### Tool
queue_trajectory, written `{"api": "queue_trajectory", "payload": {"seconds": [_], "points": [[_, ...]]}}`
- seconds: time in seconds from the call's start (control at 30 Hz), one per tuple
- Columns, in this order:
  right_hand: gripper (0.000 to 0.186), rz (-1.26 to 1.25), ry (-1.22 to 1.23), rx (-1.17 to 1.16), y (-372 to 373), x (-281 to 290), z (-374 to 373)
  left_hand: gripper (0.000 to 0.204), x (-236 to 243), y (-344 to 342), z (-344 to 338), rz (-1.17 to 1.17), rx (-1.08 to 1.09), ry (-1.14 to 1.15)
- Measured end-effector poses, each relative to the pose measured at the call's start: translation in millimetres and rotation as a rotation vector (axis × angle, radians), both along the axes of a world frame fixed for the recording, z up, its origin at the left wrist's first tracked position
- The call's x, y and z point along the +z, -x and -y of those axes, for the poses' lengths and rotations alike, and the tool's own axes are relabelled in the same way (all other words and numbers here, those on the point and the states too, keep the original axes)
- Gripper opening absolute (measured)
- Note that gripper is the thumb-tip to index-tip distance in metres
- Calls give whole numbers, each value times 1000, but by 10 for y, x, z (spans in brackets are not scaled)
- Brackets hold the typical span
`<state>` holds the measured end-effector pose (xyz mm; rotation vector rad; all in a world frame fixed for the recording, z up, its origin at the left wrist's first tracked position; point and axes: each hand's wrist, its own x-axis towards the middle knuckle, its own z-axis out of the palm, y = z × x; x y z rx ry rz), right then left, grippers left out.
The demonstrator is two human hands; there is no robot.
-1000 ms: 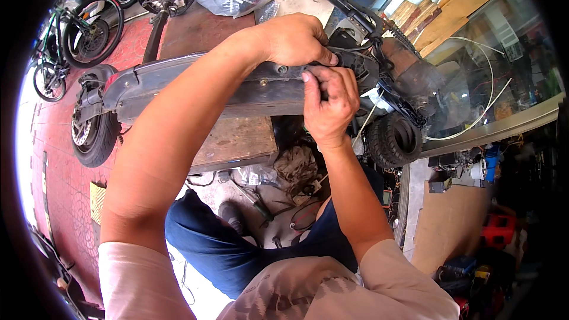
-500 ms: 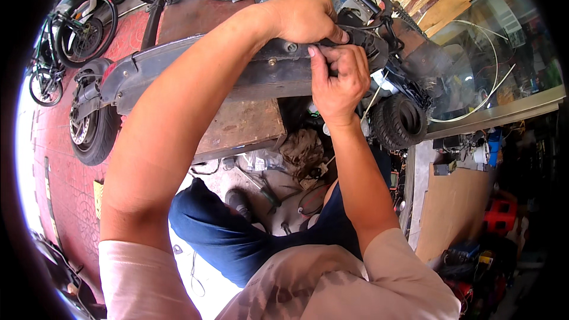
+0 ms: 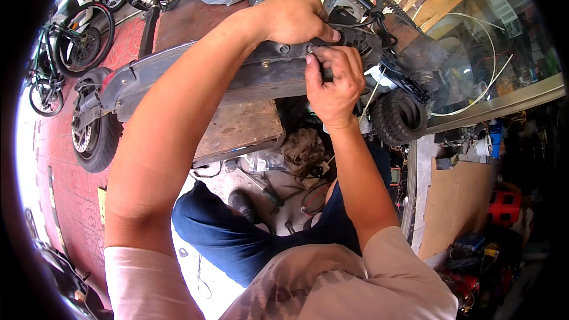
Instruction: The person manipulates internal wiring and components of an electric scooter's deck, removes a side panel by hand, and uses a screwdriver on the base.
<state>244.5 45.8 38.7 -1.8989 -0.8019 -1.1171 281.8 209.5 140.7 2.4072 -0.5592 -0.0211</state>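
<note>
A dark electric scooter's long body (image 3: pixel 237 86) lies across a wooden box, its wheel (image 3: pixel 98 142) out to the left. My left hand (image 3: pixel 296 19) reaches over the top edge of the body, closed, with its thumb pressed down near the steering end. Its other fingers are hidden behind the hand. Just below it, my right hand (image 3: pixel 338 86) is curled against the near side, thumb and forefinger together by a small bright spot. What they pinch is too small to name. A bolt (image 3: pixel 265 64) shows on the body left of my right hand.
Under the scooter stands the wooden box (image 3: pixel 237 130). Two small black tyres (image 3: pixel 409 115) sit at the right, near a glass case (image 3: pixel 474 71) with wood pieces on top. A screwdriver-like tool (image 3: pixel 269 192) lies on the floor between my feet. Bicycles (image 3: pixel 83 41) stand far left.
My right thumb has shifted slightly down from the forefinger, uncovering a small bright spot. Both hands stay at the same part of the scooter; the whole view has moved a little.
</note>
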Motion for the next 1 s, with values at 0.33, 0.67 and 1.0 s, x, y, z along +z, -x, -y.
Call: {"api": "queue_trajectory", "payload": {"seconds": [0.33, 0.67, 1.0], "points": [[15, 16, -10, -16, -7, 33, -51, 37, 20, 8, 2, -34, -9, 7], [16, 5, -4, -27, 3, 84, -65, 40, 17, -8, -6, -11, 7, -19], [12, 15, -57, -15, -18, 58, -65, 39, -3, -47, 7, -66, -22, 5]]}}
